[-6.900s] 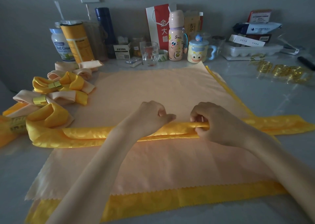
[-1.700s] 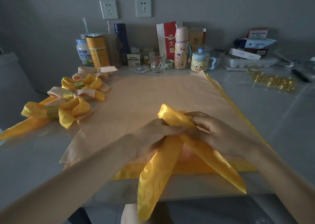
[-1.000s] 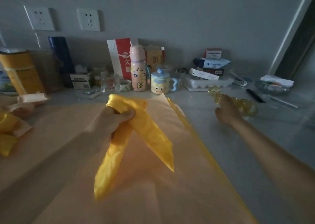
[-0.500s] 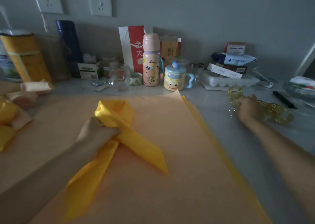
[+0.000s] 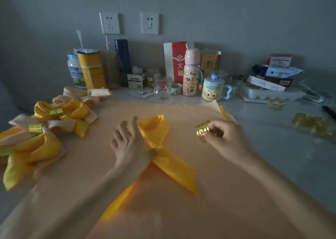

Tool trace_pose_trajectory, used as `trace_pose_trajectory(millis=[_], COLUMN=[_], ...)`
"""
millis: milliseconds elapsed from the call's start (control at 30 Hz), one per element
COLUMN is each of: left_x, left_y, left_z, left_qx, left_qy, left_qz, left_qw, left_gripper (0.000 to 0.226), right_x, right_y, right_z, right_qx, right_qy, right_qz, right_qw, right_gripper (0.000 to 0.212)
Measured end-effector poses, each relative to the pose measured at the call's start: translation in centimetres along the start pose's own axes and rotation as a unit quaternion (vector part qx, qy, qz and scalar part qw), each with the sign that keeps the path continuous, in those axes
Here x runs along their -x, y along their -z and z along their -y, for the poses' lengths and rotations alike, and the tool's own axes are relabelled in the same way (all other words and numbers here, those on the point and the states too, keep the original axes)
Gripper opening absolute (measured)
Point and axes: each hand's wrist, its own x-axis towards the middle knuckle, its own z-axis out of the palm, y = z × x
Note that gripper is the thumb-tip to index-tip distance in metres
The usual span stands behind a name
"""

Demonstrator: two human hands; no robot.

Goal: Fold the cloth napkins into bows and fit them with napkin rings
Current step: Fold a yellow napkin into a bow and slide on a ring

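Observation:
A yellow napkin [image 5: 173, 166] lies folded into a loop with two crossed tails on the spread peach cloth [image 5: 181, 211]. My left hand [image 5: 130, 146] rests on the napkin's left side, fingers spread, its thumb side pressing where the tails cross. To the right of the loop, my right hand [image 5: 227, 138] pinches a gold napkin ring [image 5: 202, 131] a little above the cloth. Three finished bows with gold rings [image 5: 58, 111] [image 5: 36, 127] [image 5: 32, 153] are piled at the left.
Loose gold rings [image 5: 312, 123] [image 5: 276, 103] lie on the grey table at the right, near a black pen [image 5: 329, 111]. Along the back wall stand a pink bottle [image 5: 190, 75], a lidded mug [image 5: 211, 91], a glass [image 5: 162, 87], tins and an egg tray [image 5: 269, 93].
My right hand came back from the loose rings at the right with one gold ring. My left hand kept the napkin's crossing on the cloth and its fingers have spread out.

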Motion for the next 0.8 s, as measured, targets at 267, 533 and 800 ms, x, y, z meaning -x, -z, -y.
trace_pose_trajectory(millis=[267,533,800], left_x=[3.0,2.2,2.1], left_y=[-0.3,0.3,-0.3], left_z=[-1.3,-0.9,-1.0], left_qx=[0.033,0.045,0.071], left_qy=[-0.321,-0.318,-0.326], left_qz=[0.195,0.266,0.164], left_qw=[0.926,0.909,0.928], left_gripper=[0.046,0.063,0.039], right_x=[2.7,4.1,3.9], right_y=[-0.8,-0.6,-1.8], right_z=[1.3,1.5,1.9], right_qx=[0.078,0.069,0.112], right_qy=[-0.028,-0.054,-0.018], right_qz=[0.185,0.18,0.137], right_qw=[0.979,0.98,0.984], right_gripper=[0.022,0.022,0.034])
